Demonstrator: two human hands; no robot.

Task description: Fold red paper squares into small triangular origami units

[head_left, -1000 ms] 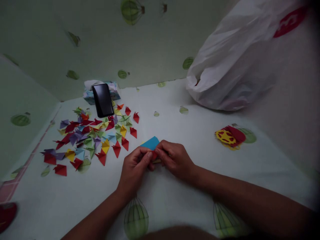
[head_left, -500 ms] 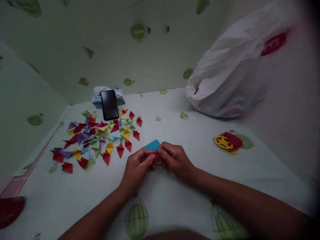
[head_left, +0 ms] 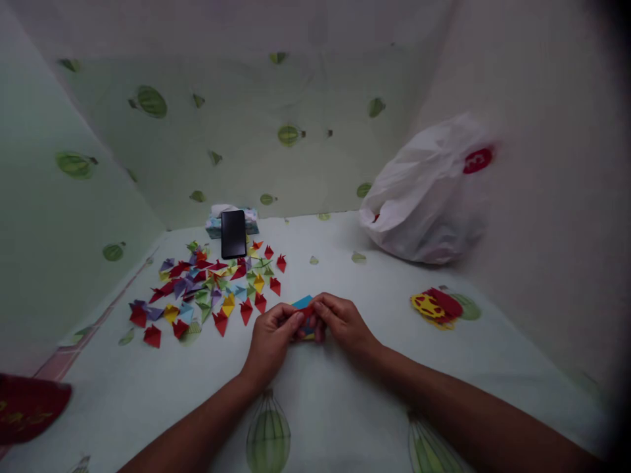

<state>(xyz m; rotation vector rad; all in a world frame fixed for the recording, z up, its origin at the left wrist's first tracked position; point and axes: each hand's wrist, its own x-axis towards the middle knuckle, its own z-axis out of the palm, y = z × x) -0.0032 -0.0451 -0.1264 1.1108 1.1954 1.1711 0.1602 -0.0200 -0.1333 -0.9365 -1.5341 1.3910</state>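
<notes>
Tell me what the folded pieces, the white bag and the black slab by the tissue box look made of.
Folded pieces: coloured paper, matte, with sharp creases and flat triangular faces. White bag: thin plastic film, slightly glossy, crumpled and slumped. Black slab: probably a phone, glass or glossy plastic front, going by its smooth sheen.
</notes>
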